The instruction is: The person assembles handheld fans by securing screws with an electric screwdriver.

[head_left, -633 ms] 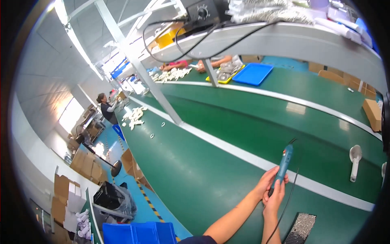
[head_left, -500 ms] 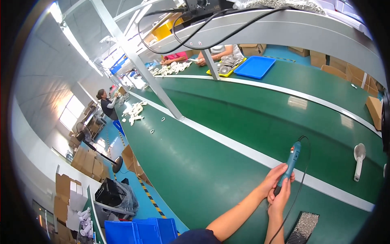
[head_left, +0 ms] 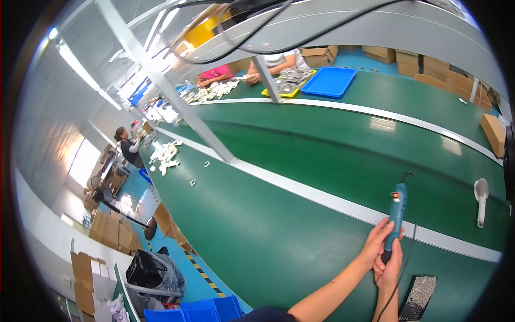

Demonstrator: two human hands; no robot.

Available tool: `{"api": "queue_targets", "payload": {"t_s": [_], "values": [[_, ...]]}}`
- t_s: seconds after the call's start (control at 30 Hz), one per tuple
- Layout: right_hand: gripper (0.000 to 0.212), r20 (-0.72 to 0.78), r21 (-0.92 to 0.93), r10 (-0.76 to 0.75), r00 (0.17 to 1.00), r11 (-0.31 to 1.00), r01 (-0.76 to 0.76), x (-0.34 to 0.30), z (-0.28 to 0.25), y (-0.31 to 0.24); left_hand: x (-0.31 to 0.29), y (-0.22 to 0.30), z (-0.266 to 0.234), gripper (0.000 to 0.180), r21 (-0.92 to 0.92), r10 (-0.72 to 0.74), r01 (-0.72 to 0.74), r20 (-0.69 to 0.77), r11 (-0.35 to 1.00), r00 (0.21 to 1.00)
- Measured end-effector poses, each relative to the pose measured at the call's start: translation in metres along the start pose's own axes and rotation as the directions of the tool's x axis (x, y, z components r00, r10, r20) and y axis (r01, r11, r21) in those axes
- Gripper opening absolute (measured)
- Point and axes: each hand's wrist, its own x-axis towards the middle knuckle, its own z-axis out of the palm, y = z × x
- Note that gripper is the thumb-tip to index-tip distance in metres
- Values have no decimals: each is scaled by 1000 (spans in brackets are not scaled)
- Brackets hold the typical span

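Observation:
A blue electric screwdriver (head_left: 397, 205) with a black cord stands nearly upright over the green work surface (head_left: 279, 236) at the lower right. My left hand (head_left: 375, 243) wraps its lower body from the left. My right hand (head_left: 391, 264) grips the bottom end just below the left hand. A black tray of small silver screws (head_left: 419, 297) lies just right of my right forearm.
A white scoop-shaped plastic part (head_left: 481, 197) lies to the right, beyond a white strip (head_left: 322, 197). A slanted metal post (head_left: 177, 102) crosses the bench. Far off are a blue tray (head_left: 328, 81), seated workers, cardboard boxes (head_left: 493, 133), and white parts (head_left: 163, 153). Blue bins (head_left: 204, 310) stand below.
Both hands keep their hold on the screwdriver, which has drifted slightly right in the picture. The view has swung, bringing the far workers and blue tray lower.

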Motion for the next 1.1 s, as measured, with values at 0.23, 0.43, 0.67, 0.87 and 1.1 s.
{"api": "queue_targets", "payload": {"t_s": [0.23, 0.43, 0.67, 0.87, 1.1], "values": [[33, 35, 15, -35, 999, 999, 35, -1, 1, 0, 2, -6, -4, 36, -59, 27, -25, 37, 998, 999], [37, 18, 62, -14, 1000, 998, 13, 2, -3, 1, 9, -6, -3, 35, 5, 32, -32, 74, 999, 997], [33, 52, 120, 0, 999, 993, -6, -1, -6, 7, 3, -5, -8, 34, 12, 1, -2, 46, 1000, 999], [35, 27, 86, 3, 1000, 996, -5, 0, 0, 5, 3, 2, -4, 34, 13, -24, 24, 14, 1000, 1000], [25, -71, 96, 164, 984, 983, -157, 13, -5, 20, 6, 3, -28, 38, 118, 52, -54, 20, 992, 998]]}}
